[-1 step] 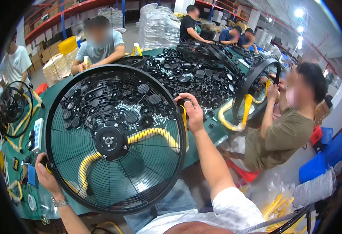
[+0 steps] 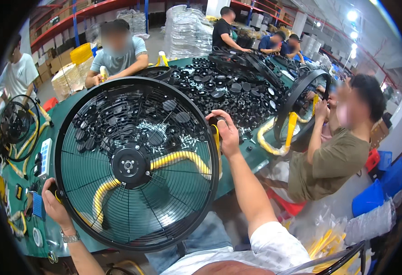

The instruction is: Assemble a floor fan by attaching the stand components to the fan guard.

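Note:
A big round black fan [image 2: 130, 166] with a wire grille and a central hub stands tilted in front of me. Fingers of my right hand [image 2: 228, 136] wrap a black knob [image 2: 216, 121] on the right side of its rim, beside a yellow bracket. Lower on the left side, my left hand [image 2: 58, 211] is closed round another black knob [image 2: 53, 188]. Through the grille shows a bent yellow tube [image 2: 187, 155] covered in a ribbed wrap. Much of the tube and the fan's underside are hidden.
Loose black knobs and metal screws [image 2: 237, 94] cover the middle of the green table [image 2: 237, 176]. At the right, a co-worker [image 2: 336, 151] handles another fan [image 2: 297, 107]; a second person [image 2: 118, 57] stands opposite. Left lie a power strip [image 2: 45, 158] and another fan [image 2: 17, 123].

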A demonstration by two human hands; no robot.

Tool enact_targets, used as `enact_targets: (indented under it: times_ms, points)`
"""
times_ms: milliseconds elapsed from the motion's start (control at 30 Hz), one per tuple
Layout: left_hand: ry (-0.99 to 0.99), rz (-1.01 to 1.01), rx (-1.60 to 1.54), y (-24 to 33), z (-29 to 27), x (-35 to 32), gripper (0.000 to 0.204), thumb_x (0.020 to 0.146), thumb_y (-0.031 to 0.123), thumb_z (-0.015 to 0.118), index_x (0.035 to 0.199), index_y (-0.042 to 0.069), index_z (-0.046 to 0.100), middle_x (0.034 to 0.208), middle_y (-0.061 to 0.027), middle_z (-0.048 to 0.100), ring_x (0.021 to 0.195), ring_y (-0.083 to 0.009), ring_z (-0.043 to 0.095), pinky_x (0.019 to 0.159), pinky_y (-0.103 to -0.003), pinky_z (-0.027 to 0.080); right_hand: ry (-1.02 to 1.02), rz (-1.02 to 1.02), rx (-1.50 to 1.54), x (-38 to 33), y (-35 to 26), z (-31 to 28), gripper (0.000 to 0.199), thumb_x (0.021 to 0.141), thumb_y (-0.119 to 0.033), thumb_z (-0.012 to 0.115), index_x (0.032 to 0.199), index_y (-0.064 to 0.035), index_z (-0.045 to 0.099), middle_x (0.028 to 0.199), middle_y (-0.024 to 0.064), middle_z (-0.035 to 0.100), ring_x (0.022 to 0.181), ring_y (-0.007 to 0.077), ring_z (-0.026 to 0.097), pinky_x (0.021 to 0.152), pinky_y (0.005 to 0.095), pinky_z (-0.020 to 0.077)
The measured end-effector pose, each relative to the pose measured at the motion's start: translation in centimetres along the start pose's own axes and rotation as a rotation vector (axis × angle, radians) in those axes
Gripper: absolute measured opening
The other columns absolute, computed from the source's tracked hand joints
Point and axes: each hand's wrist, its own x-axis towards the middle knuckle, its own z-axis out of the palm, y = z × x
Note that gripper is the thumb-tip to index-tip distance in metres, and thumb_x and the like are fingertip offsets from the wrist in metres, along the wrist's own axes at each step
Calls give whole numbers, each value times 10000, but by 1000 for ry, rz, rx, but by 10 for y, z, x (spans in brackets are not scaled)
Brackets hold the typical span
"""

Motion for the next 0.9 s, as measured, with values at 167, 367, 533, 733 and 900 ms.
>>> enact_targets:
  times_ms: [167, 367, 533, 733, 900]
  points:
    - [-348, -168, -41, 10, -30, 44, 380, 1026, 253, 394, 1086, -57, 606, 1089, -111, 623, 1038, -182, 565, 943, -306, 423, -29, -41, 21, -1, 7, -2, 442, 967, -353, 559, 1267, -35, 491, 1109, 75, 590, 946, 117, 552, 840, 249, 464]
    - [-297, -197, 272, 6, -8, 23, 377, 1032, 249, 405, 1065, -72, 599, 1033, -132, 629, 951, -194, 597, 861, -279, 453, 3, -10, 56, -3, 8, 2, 492, 954, -386, 566, 1265, -19, 465, 1143, 104, 579, 994, 146, 563, 871, 258, 465]
    - [22, 44, 38, -4, 1, 4, 336, 1031, 183, 376, 1117, -50, 602, 1061, -114, 629, 994, -204, 594, 908, -305, 447, 10, -37, 78, -4, 2, 4, 415, 957, -331, 581, 1251, -47, 506, 1115, 71, 587, 937, 117, 554, 845, 259, 465]
    - [-281, -309, -158, -1, -30, 46, 345, 1011, 256, 450, 993, -49, 609, 963, -76, 615, 898, -155, 561, 844, -266, 429, -29, -74, -14, -5, 9, -1, 522, 943, -435, 578, 1287, -54, 485, 1137, 73, 578, 963, 128, 552, 869, 267, 456]
    - [-321, -260, -33, -6, -8, 19, 387, 1034, 273, 398, 948, -51, 591, 909, -68, 575, 830, -163, 509, 764, -308, 419, -39, -103, 13, -7, 13, 0, 553, 941, -444, 563, 1306, -44, 448, 1159, 98, 565, 1040, 146, 530, 915, 278, 432]
